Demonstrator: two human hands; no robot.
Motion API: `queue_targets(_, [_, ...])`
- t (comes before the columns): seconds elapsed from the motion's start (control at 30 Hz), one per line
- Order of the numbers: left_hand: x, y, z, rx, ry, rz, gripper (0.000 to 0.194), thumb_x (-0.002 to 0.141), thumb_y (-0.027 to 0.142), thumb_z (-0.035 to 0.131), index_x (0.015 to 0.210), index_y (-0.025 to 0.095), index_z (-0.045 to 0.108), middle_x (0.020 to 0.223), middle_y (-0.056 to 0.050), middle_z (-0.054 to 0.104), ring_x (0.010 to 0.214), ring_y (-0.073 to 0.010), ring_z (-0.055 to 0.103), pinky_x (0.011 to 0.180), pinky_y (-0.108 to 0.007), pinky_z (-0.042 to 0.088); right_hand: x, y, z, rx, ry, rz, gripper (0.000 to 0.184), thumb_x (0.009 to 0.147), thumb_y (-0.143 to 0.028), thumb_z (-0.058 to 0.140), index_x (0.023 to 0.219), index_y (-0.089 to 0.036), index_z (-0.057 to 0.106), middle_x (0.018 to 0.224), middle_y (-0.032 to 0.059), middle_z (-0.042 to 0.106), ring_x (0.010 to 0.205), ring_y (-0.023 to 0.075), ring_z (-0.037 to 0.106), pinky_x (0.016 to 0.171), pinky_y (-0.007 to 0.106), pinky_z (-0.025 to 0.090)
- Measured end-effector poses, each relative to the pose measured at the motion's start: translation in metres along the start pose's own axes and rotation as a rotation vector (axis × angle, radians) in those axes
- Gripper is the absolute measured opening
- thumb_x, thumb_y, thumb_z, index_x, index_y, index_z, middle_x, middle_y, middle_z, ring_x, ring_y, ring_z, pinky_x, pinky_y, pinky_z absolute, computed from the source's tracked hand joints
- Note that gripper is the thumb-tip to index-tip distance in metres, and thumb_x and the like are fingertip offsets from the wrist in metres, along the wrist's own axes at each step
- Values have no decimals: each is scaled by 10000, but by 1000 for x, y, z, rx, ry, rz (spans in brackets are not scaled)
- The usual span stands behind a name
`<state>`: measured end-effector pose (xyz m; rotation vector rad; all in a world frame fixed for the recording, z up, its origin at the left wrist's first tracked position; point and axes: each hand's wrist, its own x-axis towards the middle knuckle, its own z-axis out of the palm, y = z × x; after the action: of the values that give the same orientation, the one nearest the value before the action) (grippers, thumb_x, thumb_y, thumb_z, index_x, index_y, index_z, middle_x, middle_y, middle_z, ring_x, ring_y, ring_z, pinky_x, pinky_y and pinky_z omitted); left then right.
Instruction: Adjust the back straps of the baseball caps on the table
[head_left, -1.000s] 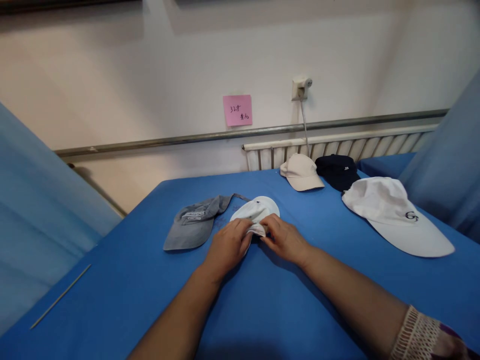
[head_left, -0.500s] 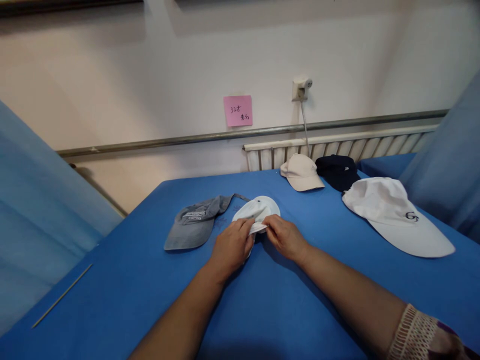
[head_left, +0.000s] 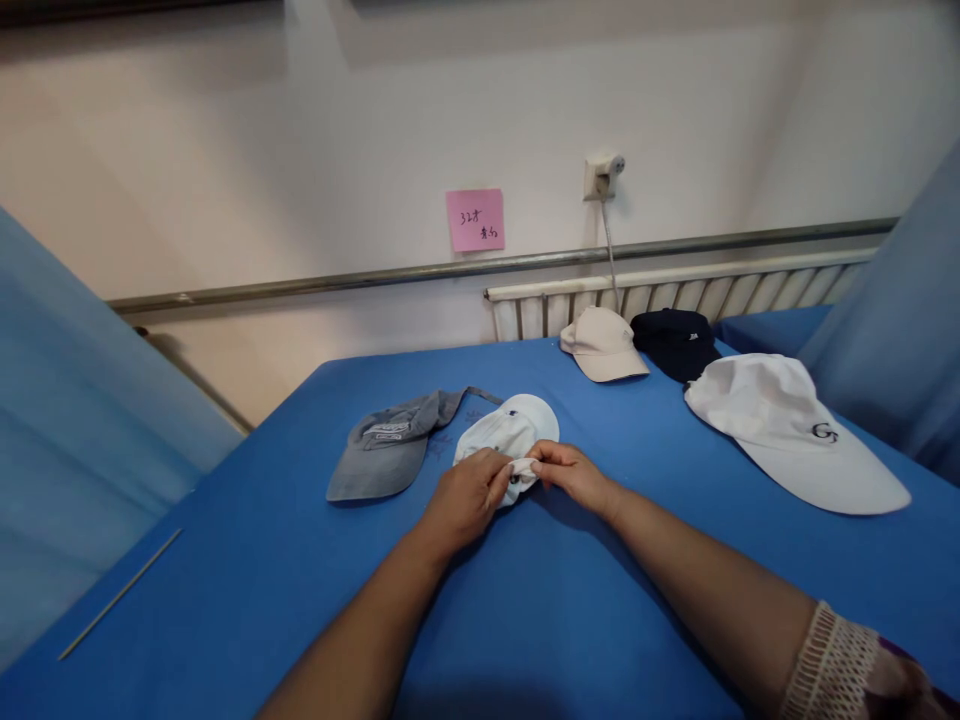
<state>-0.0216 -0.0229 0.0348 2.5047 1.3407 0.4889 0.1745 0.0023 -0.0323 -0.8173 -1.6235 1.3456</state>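
A small white cap [head_left: 499, 432] lies in the middle of the blue-covered table [head_left: 480, 620], its brim pointing away from me toward the wall. At its near edge, my left hand [head_left: 466, 500] grips the cap from the left, fingers closed. From the right, my right hand [head_left: 574, 478] pinches the cap's strap [head_left: 523, 470] between thumb and fingers. Part of the cap is hidden behind my left hand. Just left of it rests a grey cap [head_left: 390, 450] with white lettering, its strap stretched toward the white one.
At the right stand a large white cap [head_left: 780, 425], a dark navy cap [head_left: 675, 340] and a beige cap [head_left: 602, 342]. A thin stick [head_left: 120, 595] lies at the left. Behind are a radiator [head_left: 720, 290], a rail [head_left: 360, 280] and a pink note [head_left: 476, 220]. Blue curtains [head_left: 82, 430] hang at both sides.
The white cap has been laid flatter and its crown shows more. Its near-edge strap now appears between my fingers, and my right hand has shifted slightly.
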Motion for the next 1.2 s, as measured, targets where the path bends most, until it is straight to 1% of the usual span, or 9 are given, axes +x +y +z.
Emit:
queue_targets(0.17, [-3,1,-2,-135,-2,-60,216,880,366,554,1011,214,635,927,-20,689,801,-173,599,697,-266,407,-1,-4,-1,119,-3,22,274,786,-436,632,728,-184,541,632,-41,467,588,110,400,579,244,317])
queue_targets(0.27, [-2,1,-3,-59,-2,-86,219,894,374,521,948,205,650,865,-29,688,768,-177,594,654,-266,386,-3,-10,2,93,-9,-2,280,811,-447,628,755,-184,550,659,-39,492,600,106,421,582,236,345])
queue_targets(0.43, [-1,-1,-2,64,-6,-39,324,952,402,417,828,192,629,778,-36,659,699,-169,568,607,-269,346,-5,-13,10,-114,48,-42,227,797,-388,692,878,-187,621,774,-14,601,681,123,512,627,240,419])
queue_targets(0.53, [-1,-1,-1,42,-6,-29,349,960,420,398,816,188,615,763,-35,646,696,-169,563,606,-265,353,-4,-11,11,-120,67,-62,256,840,-435,636,816,-179,646,762,-3,600,701,132,527,664,256,447])
queue_targets(0.73, [-3,-1,-3,-92,50,-29,193,887,366,541,926,197,626,882,-35,664,801,-186,588,690,-277,416,-4,-10,7,-32,27,-103,332,858,-498,606,761,-182,632,780,11,574,722,145,537,712,299,475])
queue_targets(0.83, [-4,-3,-4,-75,120,0,150,847,268,574,977,195,592,951,-45,646,863,-196,583,751,-301,441,-6,-11,8,-135,75,-210,246,874,-423,615,790,-196,661,839,28,606,811,170,582,806,345,491])
queue_targets(0.93, [-5,-4,-1,38,201,50,128,797,123,523,902,189,558,903,-51,609,862,-204,561,773,-325,446,-9,-14,11,-274,120,-358,106,889,-295,610,886,-220,685,963,47,634,953,187,607,906,372,482])
queue_targets(1.07, [-5,-5,6,135,313,87,205,744,40,466,858,195,536,888,-58,587,893,-219,549,823,-358,452,-12,-16,13,-430,167,-452,152,898,-193,573,987,-250,683,1133,67,611,1087,191,598,967,382,475])
queue_targets(1.2, [-6,-7,8,14,250,35,338,755,118,564,1083,193,538,1046,-71,613,981,-231,575,875,-375,466,-11,-11,10,-498,187,-480,190,884,-141,560,987,-241,685,1234,81,582,1151,197,587,1001,393,465])
